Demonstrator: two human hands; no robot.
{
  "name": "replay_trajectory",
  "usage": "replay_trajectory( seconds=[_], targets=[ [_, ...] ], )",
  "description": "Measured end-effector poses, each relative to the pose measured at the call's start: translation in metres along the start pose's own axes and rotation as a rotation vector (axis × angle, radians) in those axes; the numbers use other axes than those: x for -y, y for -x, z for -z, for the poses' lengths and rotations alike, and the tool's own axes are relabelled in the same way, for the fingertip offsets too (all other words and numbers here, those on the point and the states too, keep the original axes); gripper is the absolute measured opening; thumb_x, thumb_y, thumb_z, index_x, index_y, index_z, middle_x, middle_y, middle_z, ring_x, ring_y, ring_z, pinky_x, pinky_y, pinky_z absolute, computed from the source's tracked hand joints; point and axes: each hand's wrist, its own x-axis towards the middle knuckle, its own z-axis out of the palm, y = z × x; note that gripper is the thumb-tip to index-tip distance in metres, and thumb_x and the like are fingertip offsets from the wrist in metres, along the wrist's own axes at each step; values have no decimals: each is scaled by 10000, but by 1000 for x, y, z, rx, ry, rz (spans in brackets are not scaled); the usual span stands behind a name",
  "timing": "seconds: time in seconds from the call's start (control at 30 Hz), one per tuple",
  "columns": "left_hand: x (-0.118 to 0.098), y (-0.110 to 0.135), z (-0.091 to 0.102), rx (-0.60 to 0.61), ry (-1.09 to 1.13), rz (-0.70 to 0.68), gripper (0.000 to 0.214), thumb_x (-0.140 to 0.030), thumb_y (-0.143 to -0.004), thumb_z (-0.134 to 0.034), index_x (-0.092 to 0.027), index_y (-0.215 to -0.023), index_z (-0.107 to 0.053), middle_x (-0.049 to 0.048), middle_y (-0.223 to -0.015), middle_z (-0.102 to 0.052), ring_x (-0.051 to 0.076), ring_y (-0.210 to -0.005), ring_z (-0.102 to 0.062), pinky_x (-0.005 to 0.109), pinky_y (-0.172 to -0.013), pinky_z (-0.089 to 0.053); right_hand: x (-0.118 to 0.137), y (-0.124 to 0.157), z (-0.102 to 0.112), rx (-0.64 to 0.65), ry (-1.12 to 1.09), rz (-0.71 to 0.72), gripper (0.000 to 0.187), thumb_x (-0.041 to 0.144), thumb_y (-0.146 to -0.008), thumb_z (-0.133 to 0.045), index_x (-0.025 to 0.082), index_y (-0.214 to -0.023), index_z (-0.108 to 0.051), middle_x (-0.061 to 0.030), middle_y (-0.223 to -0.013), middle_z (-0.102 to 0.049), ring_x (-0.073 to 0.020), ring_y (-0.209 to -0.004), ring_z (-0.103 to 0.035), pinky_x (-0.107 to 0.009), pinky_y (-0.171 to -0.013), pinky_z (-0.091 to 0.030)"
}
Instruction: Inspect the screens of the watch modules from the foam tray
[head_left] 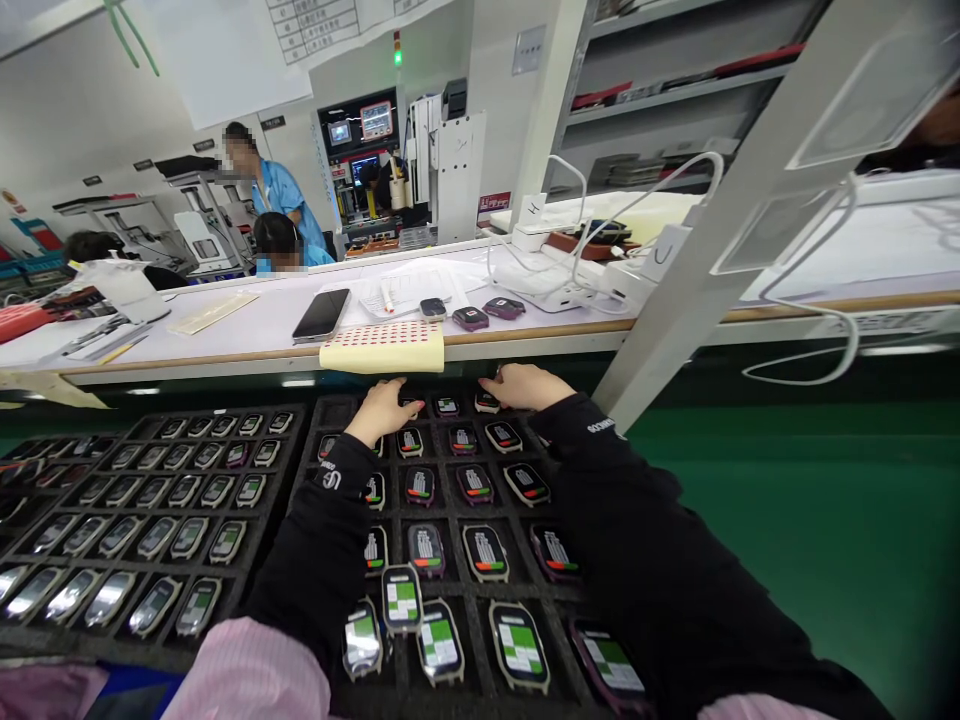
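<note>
A black compartment tray (448, 510) in front of me holds several smartwatch bodies (486, 551) with lit screens. My left hand (384, 408) rests on the tray's far row, fingers curled down over a watch there. My right hand (527, 385) lies at the far right corner of the same row, fingertips on a watch (487, 402). Whether either hand grips a watch is hidden by the fingers. Both arms wear black sleeves.
A second black tray (142, 520) of watch bodies lies to the left. A raised shelf behind carries a yellow sheet of red dots (382, 347), a phone (322, 314), loose watches (470, 318) and white chargers with cables (555, 285). A slanted white post (697, 260) stands at right. Other people work behind.
</note>
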Motion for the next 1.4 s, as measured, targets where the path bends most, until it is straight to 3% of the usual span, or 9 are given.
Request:
replay_trajectory(
  seconds=[0.1, 0.2, 0.33, 0.4, 0.53, 0.77, 0.93, 1.4],
  targets=[
    [-7, 8, 14, 46, 54, -29, 702, -386, -941, -606, -48, -1519, -393, 244, -1402, -563, 290, -1227, -614, 362, -1034, -497, 2, -1, -1, -8, -15, 7, 481, 463, -1039, -457, 83, -1049, -752, -217, -1046, -735, -310, -1005, -712, -350, -842, -526],
    [-18, 28, 41, 159, 117, -110, 685, -434, -950, -588, -96, -1518, -407, 166, -1329, -636, 208, -1134, -661, 286, -998, -515, 4, 0, 0, -67, -16, -1, 494, 454, -1053, -427, 59, -1125, -714, -260, -1166, -694, -333, -1104, -678, -392, -898, -516],
    [-31, 66, 81, 281, 153, -318, 609, -463, -933, -602, -179, -1463, -509, 95, -1299, -663, 186, -1154, -639, 294, -1033, -492, 13, 1, -5, -98, -28, 95, 391, 445, -1065, -481, 120, -1096, -697, -144, -1157, -707, -251, -1114, -665, -428, -991, -506],
    [-34, 83, 96, 268, 191, -411, 545, -470, -943, -585, -211, -1422, -557, 74, -1252, -682, 177, -1082, -657, 306, -987, -519, 22, 1, -13, -99, -29, 143, 353, 450, -1057, -522, 143, -1091, -692, -99, -1143, -704, -227, -1097, -664, -440, -1007, -508],
    [-36, 108, 114, 66, 342, -521, 441, -436, -962, -604, -245, -1359, -622, 64, -1176, -710, 171, -1033, -668, 297, -905, -552, 37, -2, -33, -109, 2, 135, 340, 444, -1027, -592, 134, -1136, -676, -111, -1192, -674, -250, -1135, -640, -494, -1037, -494],
    [-39, 130, 122, -289, 674, -706, 327, -449, -980, -594, -273, -1224, -725, 57, -940, -731, 140, -787, -669, 247, -695, -554, 39, -5, -42, -91, -42, 140, 329, 433, -1025, -598, 135, -1146, -670, -112, -1193, -667, -243, -1109, -646, -477, -1005, -521],
    [-44, 129, 119, -486, 752, -664, 362, -537, -942, -619, -256, -1121, -760, 38, -821, -698, 142, -686, -641, 272, -647, -557, 45, -5, -46, -101, -143, 186, 320, 430, -1037, -579, 142, -1145, -665, -95, -1140, -680, -228, -1063, -663, -443, -970, -541],
    [-54, 131, 113, -555, 668, -635, 305, -483, -954, -626, -239, -1073, -765, 31, -823, -706, 123, -683, -636, 258, -681, -575, 50, 0, -46, -38, -201, 216, 267, 396, -1023, -611, 146, -1083, -684, -84, -1142, -686, -230, -1077, -657, -456, -987, -533]
  ],
)
